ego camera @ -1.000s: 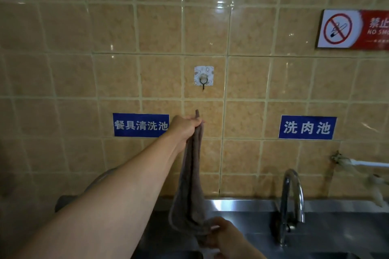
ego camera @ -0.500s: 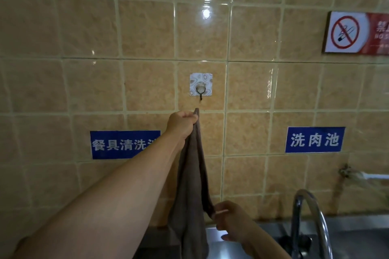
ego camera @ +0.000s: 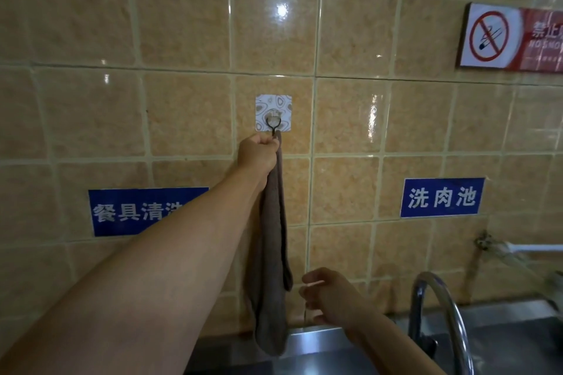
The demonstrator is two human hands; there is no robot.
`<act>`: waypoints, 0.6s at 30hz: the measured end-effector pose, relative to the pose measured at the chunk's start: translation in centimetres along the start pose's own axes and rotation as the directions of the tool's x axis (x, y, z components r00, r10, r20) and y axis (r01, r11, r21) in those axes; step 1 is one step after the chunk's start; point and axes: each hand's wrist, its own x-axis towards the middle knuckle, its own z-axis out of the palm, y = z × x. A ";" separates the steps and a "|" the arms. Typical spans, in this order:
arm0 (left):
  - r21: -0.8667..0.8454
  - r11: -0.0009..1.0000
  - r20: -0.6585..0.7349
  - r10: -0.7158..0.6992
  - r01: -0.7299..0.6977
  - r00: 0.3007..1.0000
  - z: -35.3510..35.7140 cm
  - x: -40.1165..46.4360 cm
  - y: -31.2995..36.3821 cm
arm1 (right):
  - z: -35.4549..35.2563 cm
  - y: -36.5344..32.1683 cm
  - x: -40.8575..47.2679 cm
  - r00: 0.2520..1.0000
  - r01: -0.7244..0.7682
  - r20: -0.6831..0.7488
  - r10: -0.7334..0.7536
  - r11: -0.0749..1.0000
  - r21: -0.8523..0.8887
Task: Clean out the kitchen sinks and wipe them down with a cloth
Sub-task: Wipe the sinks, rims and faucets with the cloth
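- Head view: left hand [ego camera: 259, 154] has its fingers pinched tight on the top end of the brown cloth [ego camera: 271, 253], right at the wall hook [ego camera: 273, 125].
- Right hand [ego camera: 330, 295] is loosely curled, fingers a little apart, holding nothing, just beside the cloth's lower part.
- Cloth hangs straight down the tiled wall [ego camera: 182, 39]; its bottom reaches the steel sink rim [ego camera: 316, 336].
- Faucet [ego camera: 438, 310] stands to the right, apart from both hands.
- Left arm is stretched upward.

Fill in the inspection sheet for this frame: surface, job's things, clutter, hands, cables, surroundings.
Surface: steel sink edge along the bottom; basin barely shown.
Job's things: brown cloth hangs long, its top corner held at the wall hook; whether it is looped on cannot be told.
Clutter: nothing seen.
Hands: left hand pinches the cloth's top; right hand beside its lower part, apart from it, fingers curled.
Cables: nothing seen.
Surroundings: tan wall tiles, two blue signs, no-smoking sign, chrome tap.
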 end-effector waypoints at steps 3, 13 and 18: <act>0.003 1.000 -0.039 0.003 -0.003 0.999 0.3 0.7 -0.4 | -0.2 -0.3 -0.3 1.000 0.024 -0.001 -0.024 1.000 -0.019; 0.088 0.995 -0.150 -0.038 0.052 0.988 0.6 1.7 -1.9 | -0.4 0.1 -0.5 0.999 0.034 -0.004 -0.034 0.998 -0.055; 0.093 0.995 -0.119 -0.038 0.049 0.992 0.7 1.2 -2.3 | -0.4 0.6 -0.2 1.000 0.005 -0.004 -0.005 1.000 -0.030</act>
